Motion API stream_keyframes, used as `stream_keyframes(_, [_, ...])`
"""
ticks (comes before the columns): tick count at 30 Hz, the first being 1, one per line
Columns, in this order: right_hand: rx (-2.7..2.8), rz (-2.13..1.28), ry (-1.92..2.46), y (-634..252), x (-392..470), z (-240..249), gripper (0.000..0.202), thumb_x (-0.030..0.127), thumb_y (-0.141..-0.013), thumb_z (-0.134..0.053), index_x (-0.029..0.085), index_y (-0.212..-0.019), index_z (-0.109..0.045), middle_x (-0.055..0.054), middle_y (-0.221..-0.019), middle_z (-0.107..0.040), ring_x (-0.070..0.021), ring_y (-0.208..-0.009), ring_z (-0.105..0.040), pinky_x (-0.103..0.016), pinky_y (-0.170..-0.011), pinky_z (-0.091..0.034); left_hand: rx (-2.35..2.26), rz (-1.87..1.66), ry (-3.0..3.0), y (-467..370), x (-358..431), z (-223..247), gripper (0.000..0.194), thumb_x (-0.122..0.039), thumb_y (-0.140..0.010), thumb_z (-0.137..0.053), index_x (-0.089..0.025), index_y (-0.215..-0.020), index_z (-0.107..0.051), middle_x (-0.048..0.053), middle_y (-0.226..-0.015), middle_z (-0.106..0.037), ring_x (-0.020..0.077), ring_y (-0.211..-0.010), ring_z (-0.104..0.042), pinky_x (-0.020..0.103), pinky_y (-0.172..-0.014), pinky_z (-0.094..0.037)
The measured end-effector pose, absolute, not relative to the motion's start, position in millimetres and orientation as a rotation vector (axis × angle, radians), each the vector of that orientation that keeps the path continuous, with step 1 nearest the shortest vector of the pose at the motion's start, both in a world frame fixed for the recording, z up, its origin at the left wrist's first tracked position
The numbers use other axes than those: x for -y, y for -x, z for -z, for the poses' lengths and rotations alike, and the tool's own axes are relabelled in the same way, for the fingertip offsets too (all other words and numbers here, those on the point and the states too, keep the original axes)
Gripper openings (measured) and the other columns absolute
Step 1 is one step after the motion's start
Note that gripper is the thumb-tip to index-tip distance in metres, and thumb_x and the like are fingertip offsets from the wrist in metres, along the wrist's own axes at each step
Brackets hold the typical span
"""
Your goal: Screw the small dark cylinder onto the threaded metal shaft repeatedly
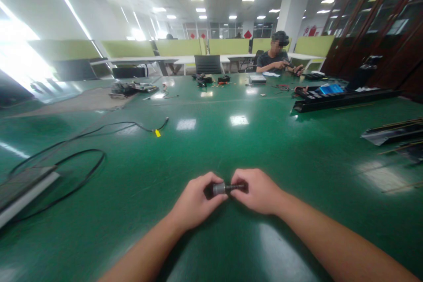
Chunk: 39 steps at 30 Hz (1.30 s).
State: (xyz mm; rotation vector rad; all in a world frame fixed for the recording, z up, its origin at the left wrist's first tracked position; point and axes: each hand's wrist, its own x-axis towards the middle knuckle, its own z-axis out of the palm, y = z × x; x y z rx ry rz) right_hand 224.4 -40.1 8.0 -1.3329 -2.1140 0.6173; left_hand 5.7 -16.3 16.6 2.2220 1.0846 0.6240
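Observation:
Both hands meet over the near middle of the green table (205, 150), around one small part. My left hand (197, 200) is closed, thumb and fingers wrapped round the thick grey metal cylinder (218, 189) that forms the part's left end. From it a thin dark shaft (231, 187) runs to the right. My right hand (256, 190) pinches that shaft between thumb and fingers. The part lies roughly level, and its exact kind is not clear; the fingers cover both of its ends.
A black cable with a yellow tag (157, 132) curls across the left, near a flat grey-edged object (29, 194). Dark metal channels (393, 132) lie at right. Electronics (132, 88) and a blue item (331, 89) sit farther back. Another person (273, 57) sits across the table.

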Motion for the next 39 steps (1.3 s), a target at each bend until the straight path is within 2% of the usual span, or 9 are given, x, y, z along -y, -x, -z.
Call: stream_keyframes(39, [2.076, -0.593, 1.384, -228.4, 38.6, -10.4, 0.005, 0.019, -0.080, -0.066, 0.020, -0.085, -0.065, 0.000, -0.075, -0.068, -0.0141, -0.067, -0.060, -0.024, -0.061, -0.039, -1.114, -0.681, -2.236, -1.3, 11.5, -14.5, 0.019, -0.031, -0.083, -0.067, -0.021, -0.098, -0.063, 0.000, -0.089, -0.068, 0.0173, -0.080, -0.063, 0.027, -0.073, -0.046])
